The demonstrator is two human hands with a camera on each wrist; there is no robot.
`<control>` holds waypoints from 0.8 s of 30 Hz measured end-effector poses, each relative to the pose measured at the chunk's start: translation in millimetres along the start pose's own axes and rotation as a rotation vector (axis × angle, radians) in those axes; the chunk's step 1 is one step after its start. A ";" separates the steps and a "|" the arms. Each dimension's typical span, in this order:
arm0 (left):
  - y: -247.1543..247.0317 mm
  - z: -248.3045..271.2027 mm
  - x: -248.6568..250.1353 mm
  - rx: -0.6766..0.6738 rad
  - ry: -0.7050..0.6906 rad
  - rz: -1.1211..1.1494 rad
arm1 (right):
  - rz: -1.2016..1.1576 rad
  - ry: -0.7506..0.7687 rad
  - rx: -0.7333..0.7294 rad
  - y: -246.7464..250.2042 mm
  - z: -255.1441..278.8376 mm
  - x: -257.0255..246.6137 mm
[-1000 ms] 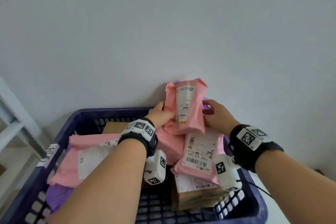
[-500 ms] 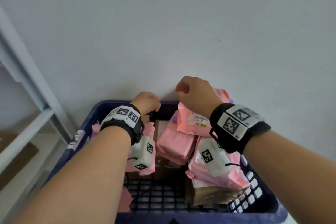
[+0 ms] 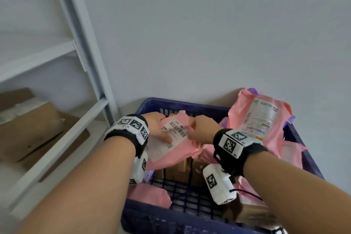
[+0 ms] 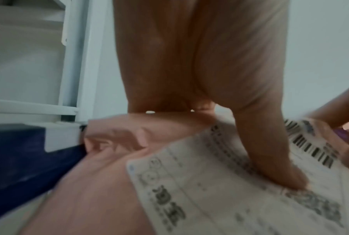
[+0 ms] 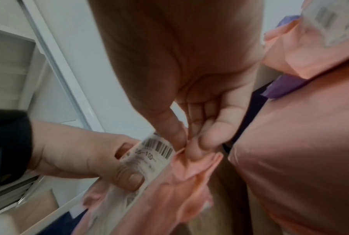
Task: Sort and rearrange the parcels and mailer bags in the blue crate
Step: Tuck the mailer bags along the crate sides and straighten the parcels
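A pink mailer bag (image 3: 171, 150) with a white barcode label is held over the left half of the blue crate (image 3: 190, 103). My left hand (image 3: 161, 129) grips its left edge, thumb pressed on the label (image 4: 229, 182). My right hand (image 3: 201, 129) pinches the bag's right top edge (image 5: 189, 157) between thumb and fingers. A second pink mailer bag (image 3: 262, 119) stands upright against the wall at the crate's far right, with a purple bag (image 5: 284, 87) behind it. Brown parcels (image 3: 176, 171) lie underneath.
A white metal shelf frame (image 3: 89, 47) stands left of the crate, with cardboard boxes (image 3: 32, 125) on its lower shelf. More pink bags (image 3: 150, 194) lie at the crate's near left and right side (image 3: 292, 154). A grey wall rises right behind the crate.
Both hands have come down from the crate's far rim and taken hold of the labelled pink mailer bag on the left. The view has swung left, showing more of the shelf.
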State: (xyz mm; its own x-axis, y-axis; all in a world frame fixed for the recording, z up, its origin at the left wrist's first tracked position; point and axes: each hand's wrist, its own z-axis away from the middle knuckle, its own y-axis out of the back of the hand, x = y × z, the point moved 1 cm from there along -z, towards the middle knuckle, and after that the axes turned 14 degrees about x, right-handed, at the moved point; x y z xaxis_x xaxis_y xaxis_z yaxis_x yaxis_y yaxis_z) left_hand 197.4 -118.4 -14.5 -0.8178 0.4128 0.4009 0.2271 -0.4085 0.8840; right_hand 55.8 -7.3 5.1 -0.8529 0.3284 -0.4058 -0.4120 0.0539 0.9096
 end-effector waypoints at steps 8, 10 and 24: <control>41.0 -13.1 -15.4 0.408 0.120 0.413 | -0.454 -0.211 0.327 18.4 -32.0 22.3; 50.6 -17.3 -27.1 0.550 0.237 0.492 | -0.299 -0.170 0.252 12.0 -33.4 16.3; 21.1 -30.3 -48.6 0.557 0.284 0.175 | 0.165 -0.232 -0.019 -66.9 -46.2 -41.1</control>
State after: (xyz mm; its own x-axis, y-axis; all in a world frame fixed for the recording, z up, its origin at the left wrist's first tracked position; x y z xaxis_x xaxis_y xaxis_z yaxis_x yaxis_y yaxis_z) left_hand 226.0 -171.8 -22.6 -0.8346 0.1161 0.5384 0.5473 0.0643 0.8345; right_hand 103.6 -67.9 -43.2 -0.8136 0.5386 -0.2190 -0.2816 -0.0355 0.9589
